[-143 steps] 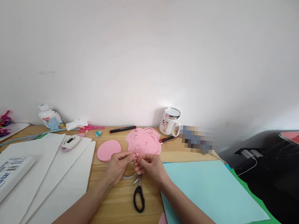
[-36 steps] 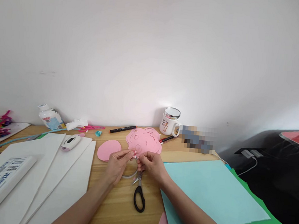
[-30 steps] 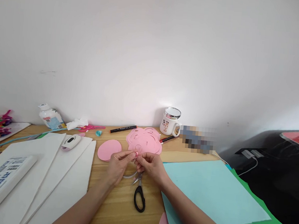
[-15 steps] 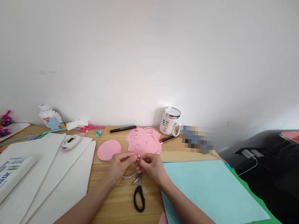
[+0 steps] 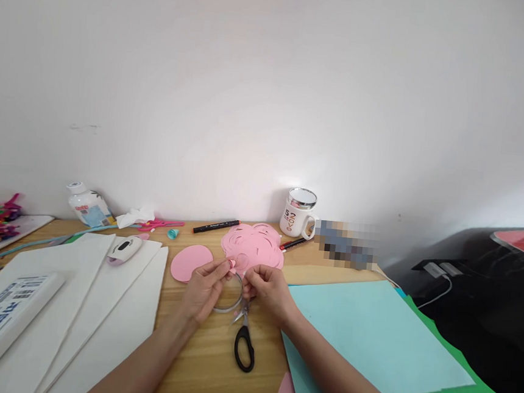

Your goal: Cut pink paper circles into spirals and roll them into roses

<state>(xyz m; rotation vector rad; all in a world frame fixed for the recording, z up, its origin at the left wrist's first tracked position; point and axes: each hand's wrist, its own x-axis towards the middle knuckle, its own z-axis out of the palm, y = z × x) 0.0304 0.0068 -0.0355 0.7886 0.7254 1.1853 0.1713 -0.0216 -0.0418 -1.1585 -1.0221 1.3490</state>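
A small rolled piece of pink paper [image 5: 232, 264] is pinched between the thumb and fingertips of my left hand [image 5: 206, 286]. Just to its right, my right hand [image 5: 268, 289] is closed in a pinch; whatever its fingertips hold, if anything, is too small to make out. Below and between both hands lies a ring that looks like a roll of tape [image 5: 233, 307], partly hidden. Black-handled scissors [image 5: 245, 345] lie on the wooden table, their blades partly under my right hand. Behind my hands is a heap of cut pink paper [image 5: 258, 245], with a stack of pink paper circles [image 5: 190, 260] to its left.
White sheets [image 5: 129, 295] with a white box [image 5: 8, 315] cover the left side. Light blue paper [image 5: 370, 328] lies right, over green and blue sheets. A mug [image 5: 297, 215], black marker [image 5: 216, 227] and bottle [image 5: 89, 206] stand or lie along the wall.
My hands have parted slightly. My left hand has shifted a little left with the pink paper, and my right hand has come off it. More of the ring now shows between them.
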